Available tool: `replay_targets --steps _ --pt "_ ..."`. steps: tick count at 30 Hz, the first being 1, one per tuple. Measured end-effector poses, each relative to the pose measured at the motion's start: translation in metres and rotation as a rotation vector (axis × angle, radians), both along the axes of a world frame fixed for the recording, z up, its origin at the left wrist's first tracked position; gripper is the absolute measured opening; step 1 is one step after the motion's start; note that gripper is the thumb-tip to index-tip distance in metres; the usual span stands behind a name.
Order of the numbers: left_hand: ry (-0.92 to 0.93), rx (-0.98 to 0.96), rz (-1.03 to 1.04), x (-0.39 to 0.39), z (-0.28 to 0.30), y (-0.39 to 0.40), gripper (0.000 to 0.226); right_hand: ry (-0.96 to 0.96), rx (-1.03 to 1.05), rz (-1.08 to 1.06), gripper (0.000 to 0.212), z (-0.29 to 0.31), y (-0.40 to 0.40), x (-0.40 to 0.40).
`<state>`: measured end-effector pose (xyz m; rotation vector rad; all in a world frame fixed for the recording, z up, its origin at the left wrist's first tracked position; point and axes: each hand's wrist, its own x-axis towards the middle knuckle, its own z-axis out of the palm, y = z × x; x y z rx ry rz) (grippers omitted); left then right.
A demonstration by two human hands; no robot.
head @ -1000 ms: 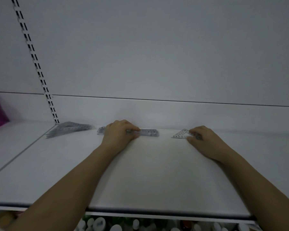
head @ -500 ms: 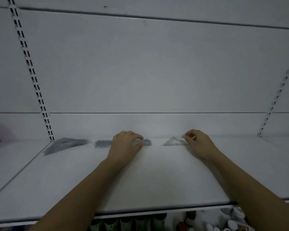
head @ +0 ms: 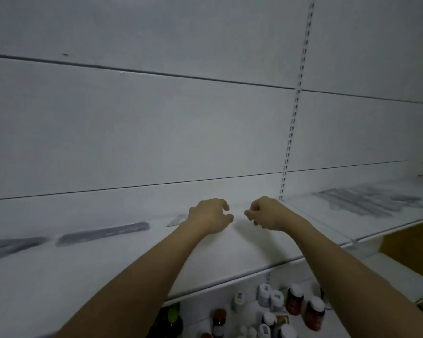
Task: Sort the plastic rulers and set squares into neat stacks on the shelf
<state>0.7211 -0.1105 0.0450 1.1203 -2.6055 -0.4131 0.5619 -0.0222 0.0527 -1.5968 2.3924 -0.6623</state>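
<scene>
Two hands hovering empty over shelf [head: 242,254] | left hand [head: 209,215] fingers loosely curled, right hand [head: 266,213] curled, holding nothing I'm seeing | ruler [head: 103,233] lying at nine o'clock, set square [head: 177,220] peeking beside left hand | I'm judging them light, stiff, slippery: pinching edges

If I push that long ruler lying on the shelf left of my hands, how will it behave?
The ruler lies flat and thin on the smooth white shelf, so it would probably slide easily, not tip or roll. Pushed near one end, it would likely pivot. Lying so flat, it may be awkward to lift without prying an edge. It looks like light plastic, though the picture is blurred.
</scene>
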Motion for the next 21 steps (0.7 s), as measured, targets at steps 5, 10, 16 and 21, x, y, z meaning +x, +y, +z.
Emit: replay_targets --steps 5,10,16,21 --pt "0.009 0.029 -0.056 -0.088 -0.004 0.060 0.041 0.057 -0.016 -0.057 0.039 -0.002 0.072 -0.073" --pt "0.012 0.051 -0.108 -0.184 -0.004 0.131 0.042 0.085 -0.037 -0.099 0.037 0.004 0.153 -0.158" --pt "0.033 -0.005 -0.141 -0.284 0.008 0.190 0.040 0.140 -0.054 -0.166 0.029 0.019 0.225 -0.257" --pt "0.004 -0.010 -0.122 -0.348 0.005 0.200 0.040 0.138 -0.050 -0.198 0.029 0.014 0.250 -0.329"
